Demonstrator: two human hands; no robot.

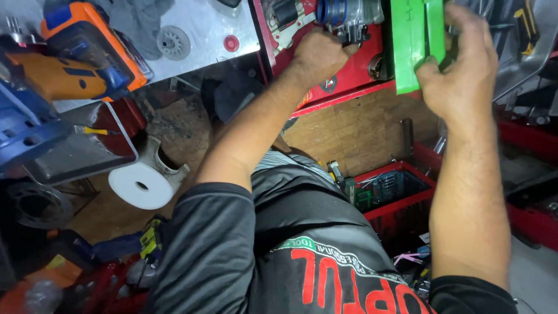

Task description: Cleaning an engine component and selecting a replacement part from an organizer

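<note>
Shirt: a dark grey shirt point(302, 244) with red and white print fills the bottom of the view, closest to the camera; both forearms rise out of its sleeves.
Left hand: the left hand point(317, 55) is closed into a fist at the edge of the red tool tray point(349, 72), knuckles up against a small engine part point(349, 14) with a blue ring; what the fingers grip inside the fist cannot be made out.
Right hand: the right hand point(462, 70) is clamped on a bright green block point(414, 40), thumb on its near edge and fingers curled over the far side.
Green block: upright, at the top of the view, over the right end of the red tool tray and just right of the engine part.
Hands apart: the two hands do not touch; the engine part and the block lie between them.
Counter: a grey metal counter point(197, 40) at upper left carries a small gear point(173, 42) and a red cap point(231, 43).
Left side: an orange and blue power tool point(75, 58) sits beside a white disc point(141, 185).
Lower right: a red box point(401, 195) of tools stands on the floor.
</note>
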